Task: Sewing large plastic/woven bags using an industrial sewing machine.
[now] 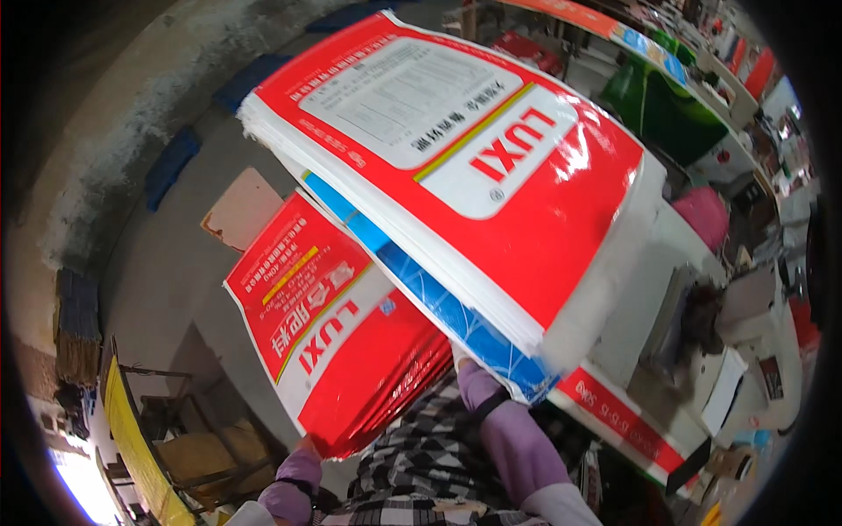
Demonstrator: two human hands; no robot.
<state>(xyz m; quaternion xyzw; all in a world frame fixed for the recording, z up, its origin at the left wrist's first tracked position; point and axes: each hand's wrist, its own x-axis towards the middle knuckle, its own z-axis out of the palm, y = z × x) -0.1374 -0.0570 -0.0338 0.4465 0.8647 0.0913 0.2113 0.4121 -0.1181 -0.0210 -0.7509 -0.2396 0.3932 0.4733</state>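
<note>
A stack of red-and-white printed sacks [307, 298] lies slanted in front of my body, its near edges bunched in folds. My left hand [307, 447] grips its near left corner, fingers mostly hidden beneath. My right hand [461, 352] is at the stack's right end, below a blue patterned sack [421, 280]; its fingers are largely covered. Above the blue sack rests a thicker pile of flat red-and-white sacks [526, 184], white edges facing me. Purple sleeves cover both forearms.
At right is a light-coloured sewing machine [745, 307] on a cluttered table. A pink object [702, 217] sits behind the pile. A yellow-sided metal-framed chair or rack [140, 430] stands at lower left. Dark bundles [79, 324] lean by the left wall; a blue piece [171, 167] lies on the floor.
</note>
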